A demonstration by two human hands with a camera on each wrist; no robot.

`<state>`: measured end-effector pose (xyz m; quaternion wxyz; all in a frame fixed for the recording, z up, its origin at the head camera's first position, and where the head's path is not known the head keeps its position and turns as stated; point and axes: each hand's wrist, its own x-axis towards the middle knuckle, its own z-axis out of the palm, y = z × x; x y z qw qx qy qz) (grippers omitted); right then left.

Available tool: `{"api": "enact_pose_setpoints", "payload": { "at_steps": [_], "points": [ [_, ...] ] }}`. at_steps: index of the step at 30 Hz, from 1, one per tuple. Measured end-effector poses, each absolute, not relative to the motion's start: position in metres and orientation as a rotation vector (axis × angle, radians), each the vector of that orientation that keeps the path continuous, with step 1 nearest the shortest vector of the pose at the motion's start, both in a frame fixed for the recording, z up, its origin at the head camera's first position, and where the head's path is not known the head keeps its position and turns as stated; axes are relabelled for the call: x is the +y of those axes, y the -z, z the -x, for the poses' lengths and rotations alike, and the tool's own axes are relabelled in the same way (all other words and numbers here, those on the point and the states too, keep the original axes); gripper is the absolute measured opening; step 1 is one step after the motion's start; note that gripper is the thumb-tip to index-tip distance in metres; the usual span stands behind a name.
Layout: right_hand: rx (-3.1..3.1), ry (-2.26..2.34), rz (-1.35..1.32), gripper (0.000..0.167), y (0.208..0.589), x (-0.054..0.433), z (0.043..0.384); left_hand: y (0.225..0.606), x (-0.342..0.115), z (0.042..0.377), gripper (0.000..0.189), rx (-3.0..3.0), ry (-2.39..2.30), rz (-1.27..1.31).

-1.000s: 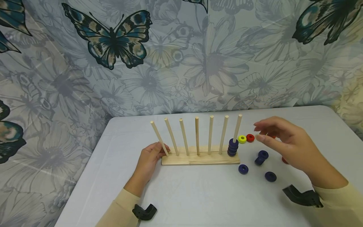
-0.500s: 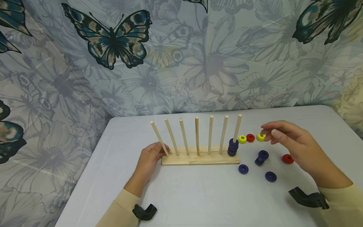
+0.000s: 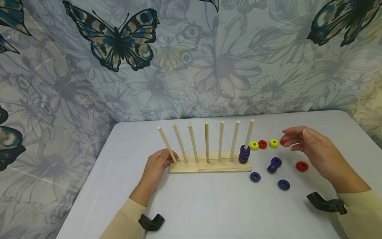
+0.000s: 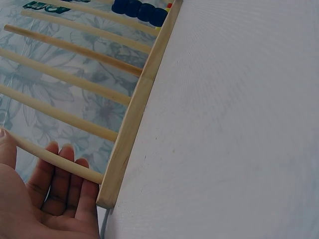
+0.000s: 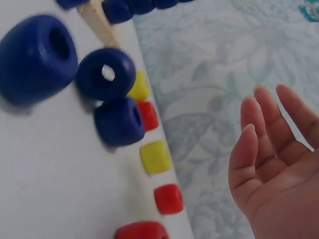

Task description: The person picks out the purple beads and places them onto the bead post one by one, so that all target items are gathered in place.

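Note:
A wooden peg rack (image 3: 209,168) stands on the table with a row of upright pegs. My left hand (image 3: 156,166) is at its left end, holding the leftmost peg (image 4: 60,162) between thumb and fingers. Several dark blue beads (image 3: 244,154) are stacked on the rightmost peg; the other pegs carry none. My right hand (image 3: 313,146) is raised right of the rack, fingers loosely bent and holding nothing, as the right wrist view also shows. Its fingertips partly cover a red bead (image 5: 169,199) in the head view, and lie apart from it in the right wrist view.
Right of the rack, a yellow bead (image 3: 254,145), a red bead (image 3: 262,144) and another yellow bead (image 3: 273,143) lie in a row. Loose blue beads (image 3: 284,185) and a red bead (image 3: 302,166) lie nearer. A butterfly-patterned cloth (image 3: 179,66) hangs behind the table.
My right hand has moved away from the rack to the right, uncovering a yellow bead and the nearer red bead. My left hand stays at the leftmost peg.

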<state>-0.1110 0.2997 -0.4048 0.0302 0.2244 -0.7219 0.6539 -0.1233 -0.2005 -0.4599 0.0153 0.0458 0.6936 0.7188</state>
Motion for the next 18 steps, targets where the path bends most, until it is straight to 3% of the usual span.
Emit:
{"api": "enact_pose_setpoints", "payload": {
  "at_steps": [18],
  "points": [
    [-2.523,-1.645,-0.499,0.039,0.429,0.311,0.120,0.461,-0.201,0.124,0.043,2.140,-2.244,-0.137]
  ]
}}
